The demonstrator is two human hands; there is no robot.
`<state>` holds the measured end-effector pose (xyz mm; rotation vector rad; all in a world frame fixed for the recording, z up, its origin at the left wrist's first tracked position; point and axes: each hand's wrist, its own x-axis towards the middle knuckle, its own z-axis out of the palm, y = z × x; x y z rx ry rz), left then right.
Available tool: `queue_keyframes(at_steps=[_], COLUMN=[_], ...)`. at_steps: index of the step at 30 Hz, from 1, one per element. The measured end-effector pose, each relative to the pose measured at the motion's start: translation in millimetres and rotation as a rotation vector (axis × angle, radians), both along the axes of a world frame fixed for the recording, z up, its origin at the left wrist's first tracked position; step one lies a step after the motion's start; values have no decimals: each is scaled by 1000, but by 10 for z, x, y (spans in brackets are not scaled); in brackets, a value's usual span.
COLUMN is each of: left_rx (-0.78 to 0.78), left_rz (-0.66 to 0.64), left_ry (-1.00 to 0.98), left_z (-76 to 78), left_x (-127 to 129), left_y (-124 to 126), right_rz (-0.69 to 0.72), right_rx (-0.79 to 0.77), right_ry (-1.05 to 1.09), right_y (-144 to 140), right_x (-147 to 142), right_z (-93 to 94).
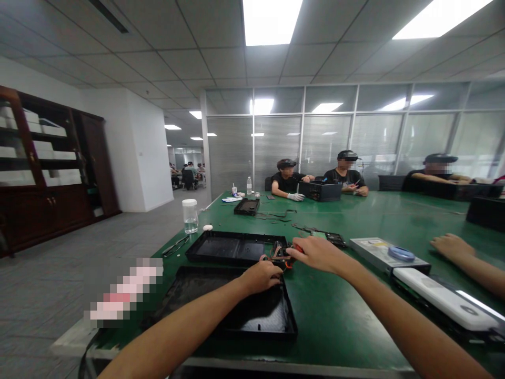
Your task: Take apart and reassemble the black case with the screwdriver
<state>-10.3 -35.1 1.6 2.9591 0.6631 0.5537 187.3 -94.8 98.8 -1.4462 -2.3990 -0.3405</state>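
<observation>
A: Plastic, mostly. Two shallow black trays on the green table (355, 316), matte, rectangular, with raised rims. The near tray (252, 316) lies under the left hand (262, 276); the far tray (232, 247) sits just behind it, split into compartments.

B: Anything in them?

A: The near tray looks bare where it shows, with a faint sheen on its floor. The far tray's left compartments look bare too. At its right end sits a small component with wires (281, 252), red and orange strands looping out of it.

B: And the hands?

A: Both meet at that part. The left hand is curled, knuckles up, its fingers closed at the wires on the near tray's far rim. The right hand (317, 252) reaches in from the right and pinches something red at its fingertips; how firm the pinch is, I cannot tell.

B: What is hard to read?

A: The part itself is mostly covered by the two hands. A pixelated patch hides something at the table's left edge.

B: The rest?

A: A flat grey drive (384, 253) with a blue disc on top lies to the right, a long white device (445, 300) nearer. Another person's hand (453, 246) rests beyond them. A clear jar with a white lid (190, 216) stands at the left edge. Three people sit at the far end by a black case (320, 190).
</observation>
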Motion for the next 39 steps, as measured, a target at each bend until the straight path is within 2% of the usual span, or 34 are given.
queue_keyframes(at_steps=[2,4,6,8,10,13,17,22,25,27,30,32,34,36,39], left_rx=[1,4,12,36,81,189,359,413,441,472,489,439,349,258,113], left_rz=[10,13,10,10,6,-51,-129,-181,-179,-125,58,216,319,331,314], left_ry=[-6,-20,-27,-30,-29,40,163,176,161,166,206,221,218,212,296], left_z=[-8,-15,-14,-5,5,1,-43,-43,48,163,384,511,570,540,375], left_x=[-5,-8,-6,2,16,41,59,54,40,10,-107,-251,-440,-644,-881], left_y=[-17,-35,-50,-58,-56,-43,-25,-56,-96,-93,1,123,269,411,570], right_rz=[-13,16,57,46,36,70,175,271,319,342,410,439,367,291,223], right_rx=[37,30,-56,-210,-305,-345,-462,-568,-507,-465,-404,-337,-225,-141,-110], right_ry=[113,335,674,1076,1443,1791,2035,1855,1614,1311,646,228,-10,-91,-76], right_y=[85,220,388,555,686,779,750,634,485,287,-168,-500,-777,-957,-1068], right_x=[103,255,434,597,710,766,708,526,340,182,-53,-156,-186,-149,-45], right_z=[-134,-354,-628,-888,-1068,-1139,-1047,-1003,-934,-845,-756,-793,-901,-1031,-1155])
